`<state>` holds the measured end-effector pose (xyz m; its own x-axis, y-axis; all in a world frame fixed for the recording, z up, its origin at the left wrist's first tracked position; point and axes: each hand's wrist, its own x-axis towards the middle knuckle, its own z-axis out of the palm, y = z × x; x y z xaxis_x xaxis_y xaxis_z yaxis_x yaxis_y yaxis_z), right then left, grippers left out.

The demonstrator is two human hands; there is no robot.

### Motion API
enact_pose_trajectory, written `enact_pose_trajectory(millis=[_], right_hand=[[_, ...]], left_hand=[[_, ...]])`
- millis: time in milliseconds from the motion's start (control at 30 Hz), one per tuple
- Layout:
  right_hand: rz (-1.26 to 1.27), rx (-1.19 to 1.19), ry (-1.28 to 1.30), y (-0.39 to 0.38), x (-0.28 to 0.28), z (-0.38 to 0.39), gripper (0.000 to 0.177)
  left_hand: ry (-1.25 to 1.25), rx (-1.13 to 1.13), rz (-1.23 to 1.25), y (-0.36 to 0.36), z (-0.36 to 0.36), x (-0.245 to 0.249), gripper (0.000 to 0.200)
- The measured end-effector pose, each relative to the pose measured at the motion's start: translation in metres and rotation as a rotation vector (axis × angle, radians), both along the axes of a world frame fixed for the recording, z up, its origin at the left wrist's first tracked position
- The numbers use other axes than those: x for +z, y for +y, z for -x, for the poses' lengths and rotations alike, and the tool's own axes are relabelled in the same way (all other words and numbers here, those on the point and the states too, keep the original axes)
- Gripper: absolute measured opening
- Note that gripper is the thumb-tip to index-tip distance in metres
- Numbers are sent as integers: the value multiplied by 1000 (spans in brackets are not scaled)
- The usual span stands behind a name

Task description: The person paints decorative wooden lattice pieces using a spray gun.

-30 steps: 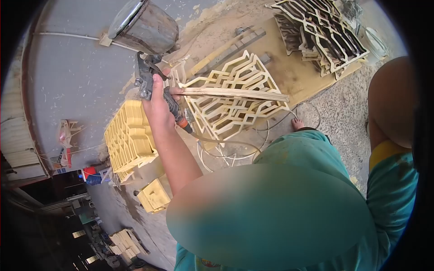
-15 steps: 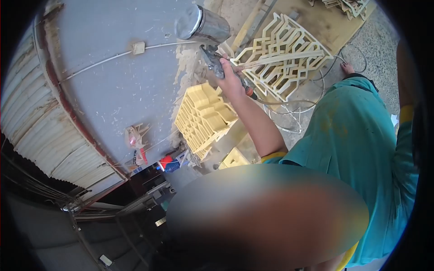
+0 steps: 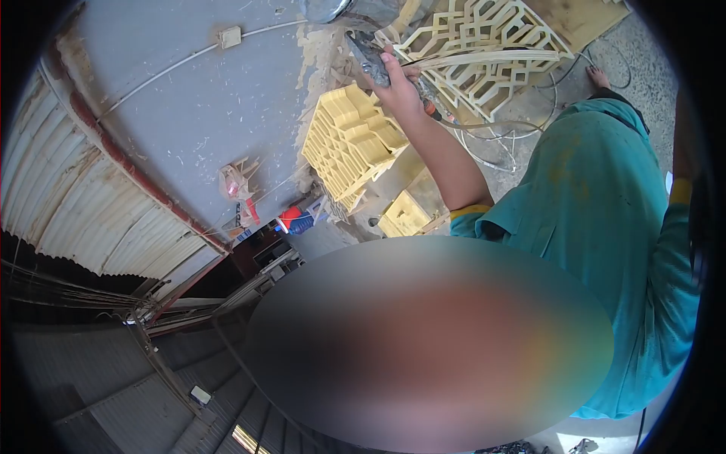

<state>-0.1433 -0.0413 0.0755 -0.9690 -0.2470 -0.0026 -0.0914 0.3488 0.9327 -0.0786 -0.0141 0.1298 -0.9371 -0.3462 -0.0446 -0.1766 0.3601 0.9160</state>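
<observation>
My left hand [image 3: 399, 87] is wrapped round the grip of a grey air nailer [image 3: 369, 59], its thumb lying along the tool. An orange fitting [image 3: 431, 110] at the tool's lower end joins a hose that runs right. Beside the hand lies a pale wooden lattice panel [image 3: 484, 83], with a bundle of thin slats [image 3: 491, 58] across it. A stack of yellowish lattice pieces [image 3: 348, 136] stands just below the hand in view. Of my right arm only a part shows at the right edge; the hand is out of sight.
A grey wall [image 3: 174, 98] with a cable and a switch box [image 3: 230, 36] runs along the left. A shiny metal canister [image 3: 327, 7] is at the top. Hose loops [image 3: 491, 144] lie on the floor near my bare foot [image 3: 597, 77]. A yellow block [image 3: 406, 215] sits below the stack.
The view has tilted, so the panel, canister and hand sit higher in it. My left hand keeps hold of the nailer and stays near the panel.
</observation>
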Motion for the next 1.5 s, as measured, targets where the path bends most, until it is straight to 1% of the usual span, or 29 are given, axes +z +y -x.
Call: enact_pose_trajectory(millis=[100,233,333,433,633,733,833,933,1033,1133,1233,1333,1433,1467,1500], right_hand=[[46,28,-20,1,1,0,62],[62,-32,19,-8,-9,3,62],[-19,-113,48,-15,-13,5,63],[-75,-90,87,-13,-16,9,62],[33,-27,65,1,-1,4,60],[4,-88,122,0,0,4,59],[62,36,32,-1,-5,9,56],[84,-49,55,-5,-6,8,55],[78,-79,106,-6,-7,8,55],[-17,-95,137,-3,-5,9,58],[60,-71,101,-10,-13,13,61],[5,-65,93,-2,-7,7,62],[-2,-31,82,-5,-10,12,50],[-119,10,92,-32,-44,27,31],[-11,-43,141,-41,-60,38,36]], left_hand=[[-5,-6,8,-1,-2,2,48],[-10,3,15,-1,-5,5,47],[-16,3,20,0,-6,7,47],[-22,7,31,0,-9,10,46],[-35,16,44,1,-16,14,46],[-39,23,47,2,-19,16,45],[-45,26,53,2,-22,17,45],[-55,31,63,2,-24,18,44],[-58,33,68,4,-26,19,44],[-65,36,76,4,-28,19,44],[-73,40,84,5,-32,21,43],[-89,40,101,5,-34,23,43],[-106,45,118,6,-39,25,42],[-116,45,130,6,-41,27,42],[-127,47,144,6,-44,30,42]])
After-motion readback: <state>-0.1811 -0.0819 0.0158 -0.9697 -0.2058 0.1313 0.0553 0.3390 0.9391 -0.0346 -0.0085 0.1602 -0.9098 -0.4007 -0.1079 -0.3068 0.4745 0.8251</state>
